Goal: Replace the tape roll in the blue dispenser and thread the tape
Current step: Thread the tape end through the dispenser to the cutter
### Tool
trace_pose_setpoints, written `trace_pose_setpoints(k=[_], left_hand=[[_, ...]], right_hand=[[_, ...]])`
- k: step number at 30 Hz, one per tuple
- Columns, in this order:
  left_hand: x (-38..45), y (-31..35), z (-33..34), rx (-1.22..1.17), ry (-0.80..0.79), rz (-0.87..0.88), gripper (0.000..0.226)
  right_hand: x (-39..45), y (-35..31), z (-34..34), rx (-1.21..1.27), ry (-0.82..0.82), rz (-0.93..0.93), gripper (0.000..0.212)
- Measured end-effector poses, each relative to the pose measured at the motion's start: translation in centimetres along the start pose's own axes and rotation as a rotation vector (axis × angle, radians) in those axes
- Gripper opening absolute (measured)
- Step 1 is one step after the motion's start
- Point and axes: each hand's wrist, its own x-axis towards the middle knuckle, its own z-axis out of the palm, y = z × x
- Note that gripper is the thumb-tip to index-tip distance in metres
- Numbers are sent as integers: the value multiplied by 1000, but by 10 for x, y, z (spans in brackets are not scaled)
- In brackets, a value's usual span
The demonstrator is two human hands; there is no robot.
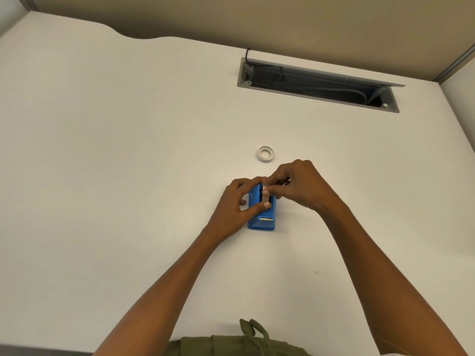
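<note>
The blue tape dispenser [261,218] stands on the white desk [128,176] in the middle of the view, its metal cutter at the near end. My left hand [236,204] grips the dispenser's left side, thumb across its top. My right hand [298,186] reaches in from the right and pinches a white tape roll [265,199] seated in the dispenser's slot; most of that roll is hidden by my fingers. A second small white tape roll [265,153] lies flat on the desk just beyond my hands.
A grey cable tray opening [318,84] with dark cables is set into the desk at the back right. A beige partition wall [257,19] runs behind the desk. A tiny scrap [317,272] lies at the near right.
</note>
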Motion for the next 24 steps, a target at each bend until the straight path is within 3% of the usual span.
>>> trace_pose_setpoints(k=[8, 15, 17, 24], left_hand=[[-1, 1, -1, -19, 6, 5, 52], [0, -2, 1, -14, 10, 18, 54], [0, -2, 1, -14, 10, 6, 55], [0, -2, 2, -20, 9, -13, 56]], right_hand=[[-3, -6, 1, -134, 18, -48, 17], [-5, -14, 5, -421, -44, -154, 11], [-3, -13, 5, -433, -34, -163, 4], [-1, -11, 0, -343, -41, -151, 10]])
